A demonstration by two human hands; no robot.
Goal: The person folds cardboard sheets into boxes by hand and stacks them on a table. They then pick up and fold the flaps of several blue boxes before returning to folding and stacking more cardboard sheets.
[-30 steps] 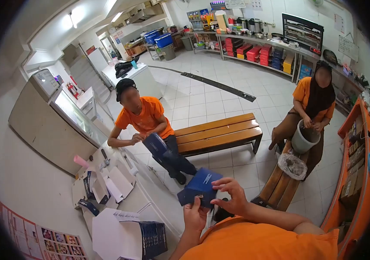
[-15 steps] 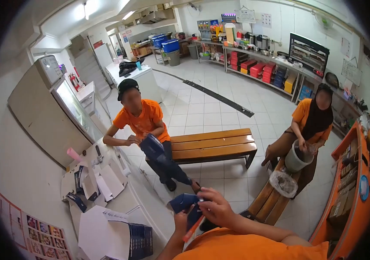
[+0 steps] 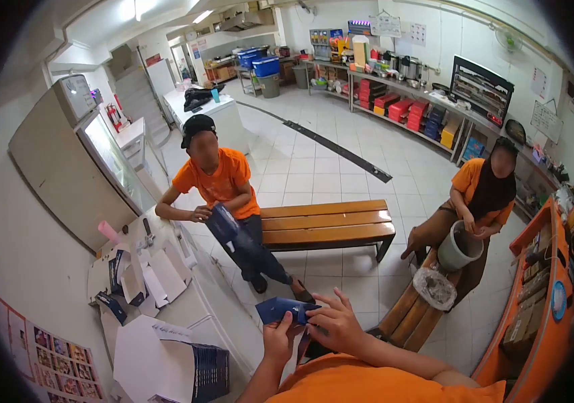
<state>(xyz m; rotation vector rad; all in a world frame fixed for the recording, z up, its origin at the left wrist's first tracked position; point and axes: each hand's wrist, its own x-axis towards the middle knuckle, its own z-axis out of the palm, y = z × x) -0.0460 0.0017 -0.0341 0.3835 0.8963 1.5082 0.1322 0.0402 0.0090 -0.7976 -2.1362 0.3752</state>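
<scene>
A dark blue cardboard box point(image 3: 279, 307), partly folded, is in front of my orange shirt at the bottom middle of the head view. My left hand point(image 3: 279, 341) is closed on its near side, the thumb lying on top. At its right end, my right hand point(image 3: 334, 322) grips the edge with thumb and fingertips, while another finger is raised. On the white counter to the left lie a stack of dark blue flat cartons point(image 3: 211, 371) and a large white sheet of card point(image 3: 149, 363).
Loose opened cartons point(image 3: 166, 275) and a pink cup point(image 3: 107, 232) are on the counter. A seated co-worker point(image 3: 216, 178) holds a blue carton point(image 3: 228, 225) by a wooden bench point(image 3: 327, 225). Another person point(image 3: 478, 185) sits at right with a grey bucket point(image 3: 460, 252).
The blue box has turned flatter between my hands, and my right fingers have spread a little. The co-worker's blue carton has moved left and tilted. At right, the other person's hands have shifted over the bucket.
</scene>
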